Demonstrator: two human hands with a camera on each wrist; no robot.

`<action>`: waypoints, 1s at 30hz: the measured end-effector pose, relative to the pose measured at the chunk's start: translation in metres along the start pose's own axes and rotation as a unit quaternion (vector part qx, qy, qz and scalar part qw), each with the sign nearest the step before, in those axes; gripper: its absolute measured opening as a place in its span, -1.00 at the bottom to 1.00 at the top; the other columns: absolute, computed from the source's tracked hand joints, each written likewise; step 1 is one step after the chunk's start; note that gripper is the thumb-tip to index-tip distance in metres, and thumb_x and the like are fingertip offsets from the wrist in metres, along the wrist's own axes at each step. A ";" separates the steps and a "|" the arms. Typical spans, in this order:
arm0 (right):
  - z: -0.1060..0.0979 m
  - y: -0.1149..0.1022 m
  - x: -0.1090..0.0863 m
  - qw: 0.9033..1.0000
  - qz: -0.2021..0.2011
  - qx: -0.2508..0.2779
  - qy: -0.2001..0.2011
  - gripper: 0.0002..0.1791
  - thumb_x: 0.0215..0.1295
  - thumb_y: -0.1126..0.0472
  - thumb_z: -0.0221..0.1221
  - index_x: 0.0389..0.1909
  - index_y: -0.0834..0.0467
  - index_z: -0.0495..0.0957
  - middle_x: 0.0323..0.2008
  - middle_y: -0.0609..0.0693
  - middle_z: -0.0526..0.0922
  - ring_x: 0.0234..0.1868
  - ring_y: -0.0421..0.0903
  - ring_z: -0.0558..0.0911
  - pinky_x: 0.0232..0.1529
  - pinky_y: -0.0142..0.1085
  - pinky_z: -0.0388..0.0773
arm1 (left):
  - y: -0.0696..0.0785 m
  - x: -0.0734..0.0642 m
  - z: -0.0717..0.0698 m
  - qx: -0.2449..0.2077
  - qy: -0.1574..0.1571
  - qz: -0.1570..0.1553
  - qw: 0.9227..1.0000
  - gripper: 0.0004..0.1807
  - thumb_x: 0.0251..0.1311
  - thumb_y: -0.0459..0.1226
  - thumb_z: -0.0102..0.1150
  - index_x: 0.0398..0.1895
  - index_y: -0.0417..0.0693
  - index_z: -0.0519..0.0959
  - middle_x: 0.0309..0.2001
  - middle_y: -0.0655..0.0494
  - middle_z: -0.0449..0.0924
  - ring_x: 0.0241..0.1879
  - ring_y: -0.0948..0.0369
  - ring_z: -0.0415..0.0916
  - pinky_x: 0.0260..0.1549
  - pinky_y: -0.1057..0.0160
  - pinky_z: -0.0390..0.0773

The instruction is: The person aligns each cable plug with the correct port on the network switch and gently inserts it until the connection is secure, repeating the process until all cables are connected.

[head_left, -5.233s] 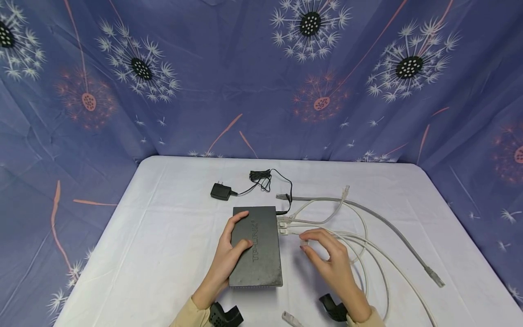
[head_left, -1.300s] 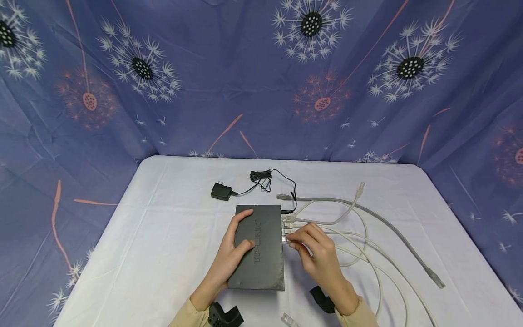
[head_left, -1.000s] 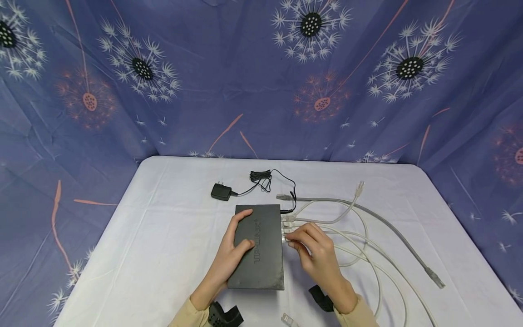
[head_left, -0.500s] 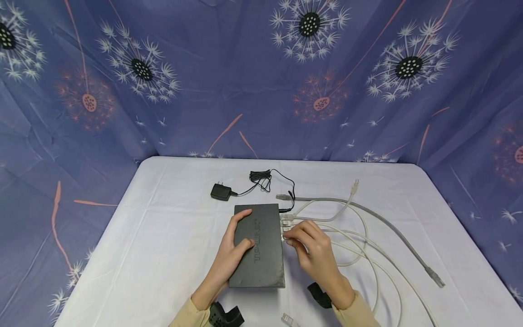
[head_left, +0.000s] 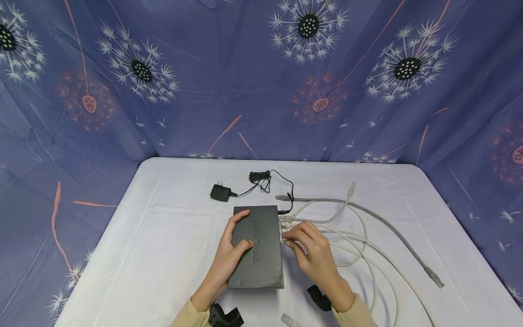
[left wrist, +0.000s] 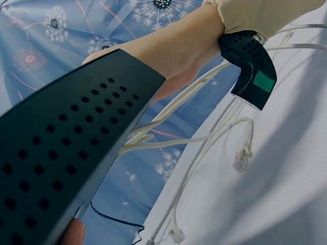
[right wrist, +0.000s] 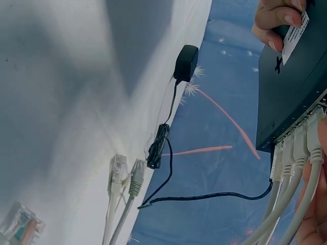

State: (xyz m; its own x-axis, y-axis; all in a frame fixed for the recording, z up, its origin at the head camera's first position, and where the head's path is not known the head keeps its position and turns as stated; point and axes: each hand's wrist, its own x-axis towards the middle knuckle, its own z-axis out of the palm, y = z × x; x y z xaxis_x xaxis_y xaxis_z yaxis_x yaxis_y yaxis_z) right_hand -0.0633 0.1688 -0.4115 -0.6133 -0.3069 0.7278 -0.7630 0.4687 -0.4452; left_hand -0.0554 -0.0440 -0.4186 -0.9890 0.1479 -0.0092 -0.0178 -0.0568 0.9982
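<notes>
A dark grey TP-LINK network switch (head_left: 258,268) is gripped by my left hand (head_left: 229,261), thumb on its top face. The right wrist view shows left fingers (right wrist: 278,20) on its labelled underside. In the left wrist view, its vented side (left wrist: 66,132) fills the left. At the switch's right edge, my right hand (head_left: 314,254) pinches an Ethernet plug (right wrist: 314,135) in line with the ports. Beside this, several white Ethernet plugs (right wrist: 287,153) sit in the port row. A black power lead (head_left: 283,212) enters the same side.
On the white-covered table (head_left: 163,254) lie a black power adapter (head_left: 221,192) and a grey Ethernet cable (head_left: 388,223). White cables (head_left: 394,261) loop to the right. One loose plug (head_left: 351,189) points up; another plug (head_left: 288,319) lies at the front. A patterned blue curtain (head_left: 196,100) hangs behind.
From a small gap to the right, my right hand has brought the plug left to the port row. Over the last second it shifts only slightly; my left hand keeps its grip.
</notes>
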 end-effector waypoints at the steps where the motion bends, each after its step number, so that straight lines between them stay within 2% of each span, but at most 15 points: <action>1: 0.000 0.000 -0.001 1.000 0.004 0.000 -0.002 -0.85 0.04 0.46 0.32 -0.35 0.21 0.64 -0.37 -0.05 0.57 -0.32 -0.10 0.52 -0.18 -0.47 0.38 | -0.001 0.000 0.000 -0.001 0.000 -0.001 1.000 -0.27 0.08 -0.44 0.02 0.36 0.25 0.27 0.40 0.06 0.08 0.28 0.02 0.11 0.07 -0.02 0.14; 3: 0.001 0.000 -0.002 1.000 0.012 -0.001 -0.006 -0.71 -0.11 0.56 0.33 -0.35 0.20 0.65 -0.36 -0.06 0.56 -0.31 -0.10 0.53 -0.16 -0.47 0.38 | -0.002 0.000 0.000 0.000 0.002 -0.003 1.000 -0.27 0.07 -0.45 0.02 0.36 0.24 0.27 0.39 0.06 0.10 0.27 0.02 0.12 0.07 -0.02 0.14; 9: 0.001 0.000 -0.006 1.000 0.026 0.002 -0.013 -0.71 -0.09 0.54 0.34 -0.32 0.19 0.64 -0.33 -0.06 0.56 -0.28 -0.10 0.54 -0.13 -0.48 0.38 | -0.004 0.000 -0.001 0.008 0.010 -0.008 1.000 -0.26 0.06 -0.45 0.04 0.35 0.28 0.28 0.40 0.07 0.10 0.29 0.02 0.12 0.06 -0.05 0.14; 18: 0.000 0.000 -0.009 1.000 0.017 0.009 0.010 -0.62 -0.09 0.58 0.29 -0.23 0.17 0.65 -0.26 -0.07 0.57 -0.21 -0.10 0.55 -0.09 -0.43 0.41 | -0.004 0.001 -0.001 0.001 0.015 -0.010 1.000 -0.27 0.06 -0.44 0.04 0.35 0.25 0.29 0.39 0.07 0.09 0.26 0.02 0.13 0.06 -0.02 0.15; 23: -0.003 0.000 -0.013 0.999 0.028 0.014 0.019 -0.58 -0.12 0.61 0.28 -0.21 0.17 0.65 -0.24 -0.04 0.58 -0.17 -0.06 0.55 -0.03 -0.43 0.39 | -0.005 0.001 -0.001 -0.001 0.018 -0.012 1.000 -0.27 0.07 -0.44 0.04 0.35 0.26 0.29 0.37 0.07 0.12 0.22 0.03 0.16 0.04 0.02 0.18; 26: -0.007 0.001 -0.016 0.999 0.038 0.009 0.026 -0.58 -0.12 0.62 0.27 -0.21 0.17 0.65 -0.24 -0.06 0.58 -0.20 -0.10 0.55 -0.08 -0.45 0.40 | -0.006 0.001 -0.001 -0.004 0.020 -0.011 1.000 -0.28 0.08 -0.44 0.04 0.35 0.25 0.29 0.37 0.06 0.12 0.20 0.02 0.17 0.03 0.03 0.19; 30: -0.011 0.001 -0.019 0.998 0.049 0.003 0.031 -0.58 -0.10 0.63 0.26 -0.22 0.17 0.65 -0.26 -0.07 0.57 -0.30 -0.17 0.54 -0.25 -0.44 0.44 | -0.007 0.002 -0.002 -0.003 0.021 -0.012 1.000 -0.28 0.08 -0.43 0.04 0.35 0.26 0.30 0.36 0.05 0.12 0.19 0.02 0.18 0.02 0.04 0.20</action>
State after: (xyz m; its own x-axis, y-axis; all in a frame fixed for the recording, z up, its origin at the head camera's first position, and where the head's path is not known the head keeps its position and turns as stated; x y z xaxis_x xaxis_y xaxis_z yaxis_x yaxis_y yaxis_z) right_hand -0.0498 0.1846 -0.4199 -0.6717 -0.2068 0.7113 -0.7006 0.4895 -0.5193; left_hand -0.0572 -0.0452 -0.4256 -0.9936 0.1073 -0.0359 -0.0425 -0.0598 0.9973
